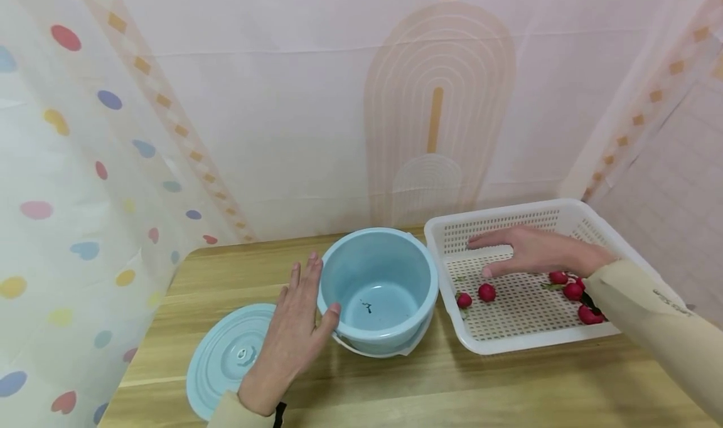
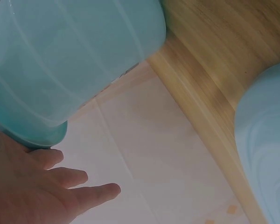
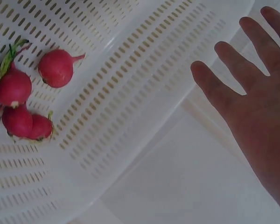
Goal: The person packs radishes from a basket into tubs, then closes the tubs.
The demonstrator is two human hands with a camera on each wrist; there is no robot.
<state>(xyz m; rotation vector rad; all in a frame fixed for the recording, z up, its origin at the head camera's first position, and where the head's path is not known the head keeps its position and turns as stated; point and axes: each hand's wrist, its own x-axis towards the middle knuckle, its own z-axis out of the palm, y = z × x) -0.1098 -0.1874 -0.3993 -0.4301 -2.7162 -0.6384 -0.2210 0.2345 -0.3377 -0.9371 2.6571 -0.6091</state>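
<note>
Bucket [image 1: 390, 335]: cut off by the left wrist view's top and left edges.
Lid [image 1: 217, 356]: left of the bucket, partly hidden behind the left hand [image 1: 294, 340].
Specks [image 1: 368, 307]: inside the bucket, too small to identify.
Radishes [image 1: 590, 315]: right of the bucket, some partly behind the right sleeve [image 1: 638, 309].
Lettering [image 1: 672, 302]: on that sleeve, unreadable.
Right hand [image 3: 261, 112]: cut off by the right wrist view's edge.

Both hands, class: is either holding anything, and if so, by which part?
Nothing is held. The left hand is open beside the blue bucket; whether they touch cannot be told. The right hand is empty above the white basket.
</note>
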